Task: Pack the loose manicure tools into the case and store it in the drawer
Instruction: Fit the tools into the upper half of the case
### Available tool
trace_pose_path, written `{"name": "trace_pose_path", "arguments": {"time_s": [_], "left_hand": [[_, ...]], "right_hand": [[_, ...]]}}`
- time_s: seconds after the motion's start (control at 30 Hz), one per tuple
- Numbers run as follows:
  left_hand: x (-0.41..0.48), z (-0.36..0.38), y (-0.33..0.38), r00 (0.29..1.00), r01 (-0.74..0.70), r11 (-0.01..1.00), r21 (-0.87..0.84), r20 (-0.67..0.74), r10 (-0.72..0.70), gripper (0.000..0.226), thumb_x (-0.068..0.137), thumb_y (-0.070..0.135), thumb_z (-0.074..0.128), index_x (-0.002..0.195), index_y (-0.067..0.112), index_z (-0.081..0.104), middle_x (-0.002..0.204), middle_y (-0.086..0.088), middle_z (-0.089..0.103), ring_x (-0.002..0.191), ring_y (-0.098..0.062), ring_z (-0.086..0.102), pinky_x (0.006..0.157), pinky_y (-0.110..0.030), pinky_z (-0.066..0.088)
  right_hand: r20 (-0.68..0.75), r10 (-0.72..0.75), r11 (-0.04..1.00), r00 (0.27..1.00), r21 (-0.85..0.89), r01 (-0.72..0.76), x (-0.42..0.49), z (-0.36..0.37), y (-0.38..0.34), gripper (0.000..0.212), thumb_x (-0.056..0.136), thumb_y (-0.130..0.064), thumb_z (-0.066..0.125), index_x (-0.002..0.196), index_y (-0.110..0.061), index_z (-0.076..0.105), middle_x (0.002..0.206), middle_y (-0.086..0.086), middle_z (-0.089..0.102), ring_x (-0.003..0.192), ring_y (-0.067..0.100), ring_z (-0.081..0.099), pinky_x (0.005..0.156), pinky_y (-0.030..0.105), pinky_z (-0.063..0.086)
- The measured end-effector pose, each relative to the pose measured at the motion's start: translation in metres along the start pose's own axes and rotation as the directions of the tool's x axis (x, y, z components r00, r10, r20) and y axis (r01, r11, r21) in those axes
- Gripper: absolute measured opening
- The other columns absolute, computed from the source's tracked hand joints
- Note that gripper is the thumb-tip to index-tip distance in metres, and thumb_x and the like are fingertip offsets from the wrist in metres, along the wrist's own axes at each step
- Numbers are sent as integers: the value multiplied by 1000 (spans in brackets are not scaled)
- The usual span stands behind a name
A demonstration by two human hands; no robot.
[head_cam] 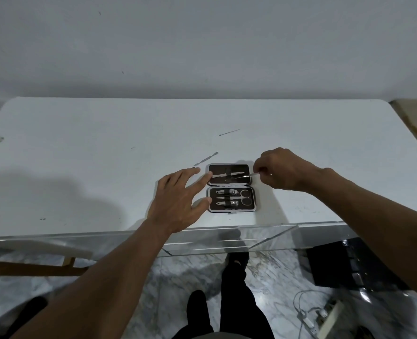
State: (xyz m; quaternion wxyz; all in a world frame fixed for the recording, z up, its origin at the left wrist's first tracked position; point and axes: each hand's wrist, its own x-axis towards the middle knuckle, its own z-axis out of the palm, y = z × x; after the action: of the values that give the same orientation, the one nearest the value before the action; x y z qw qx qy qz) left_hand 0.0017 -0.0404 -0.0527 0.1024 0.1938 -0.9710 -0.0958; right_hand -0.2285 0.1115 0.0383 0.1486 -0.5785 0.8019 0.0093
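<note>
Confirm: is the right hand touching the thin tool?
Touching. The head view shows the right hand pinching the thin tool by its end.

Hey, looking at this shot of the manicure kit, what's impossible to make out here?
Head view, thin tool in the right hand: one end hidden by the fingers, kind too small to tell.
Head view, case: left rim partly covered by the left hand.
Head view, far loose tool: tips too small.
Head view, clear front under the table edge: reflections hide whether a drawer is open.
</note>
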Motion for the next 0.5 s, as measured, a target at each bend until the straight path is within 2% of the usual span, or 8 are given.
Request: {"name": "trace_pose_path", "arguments": {"time_s": [0.13, 0.23, 0.3, 0.37, 0.43, 0.5], "left_hand": [[0, 0, 0, 1000, 0, 1000, 8, 7, -1, 56, 91, 57, 38, 143, 37, 42, 146, 4, 46, 132, -19, 42, 103, -43, 33], [0, 0, -1, 1000, -3, 1000, 12, 4, 3, 56, 91, 56, 39, 143, 36, 43, 145, 3, 47, 131, -19, 42, 102, -43, 34], [-1, 0, -1, 1000, -4, 1000, 8, -3, 4, 56, 90, 56, 40, 143, 36, 43, 145, 4, 47, 131, -19, 42, 102, -42, 34], [0, 0, -1, 1000, -4, 1000, 4, -7, 4, 56, 90, 56, 40, 142, 36, 44, 145, 4, 47, 131, -18, 42, 102, -42, 33], [0, 0, -1, 1000, -4, 1000, -2, -11, 4, 55, 90, 56, 40, 142, 37, 44, 144, 5, 47, 131, -18, 42, 102, -41, 32], [0, 0, 0, 1000, -3, 1000, -7, -15, 3, 55, 90, 56, 41, 141, 37, 45, 144, 5, 48, 130, -17, 43, 102, -40, 32]], "right_hand": [[-39, 62, 989, 997, 137, -56, -3, 0, 0, 28, 80, -6, 51, 93, -14, 74, 88, 4, 75, 79, 22, 64, 76, 31, 53], [-59, 105, 976, 993, 197, -92, -3, 3, -4, 29, 79, -5, 52, 93, -15, 75, 82, -1, 75, 72, 17, 60, 75, 25, 50], [-55, 145, 963, 988, 239, -128, -4, 3, -7, 29, 80, -5, 51, 92, -18, 73, 66, -11, 64, 64, 16, 56, 71, 25, 47], [-45, 174, 946, 984, 285, -154, -4, 4, -8, 29, 81, -5, 50, 91, -21, 71, 58, -16, 52, 57, 9, 50, 68, 24, 42], [-34, 191, 934, 981, 314, -171, -4, 3, -9, 28, 82, -6, 50, 90, -22, 71, 61, -15, 53, 58, 7, 50, 68, 23, 41], [-33, 210, 926, 977, 326, -188, -3, 3, -11, 26, 83, -7, 51, 92, -19, 73, 69, -9, 60, 64, 13, 55, 71, 23, 43]]}}
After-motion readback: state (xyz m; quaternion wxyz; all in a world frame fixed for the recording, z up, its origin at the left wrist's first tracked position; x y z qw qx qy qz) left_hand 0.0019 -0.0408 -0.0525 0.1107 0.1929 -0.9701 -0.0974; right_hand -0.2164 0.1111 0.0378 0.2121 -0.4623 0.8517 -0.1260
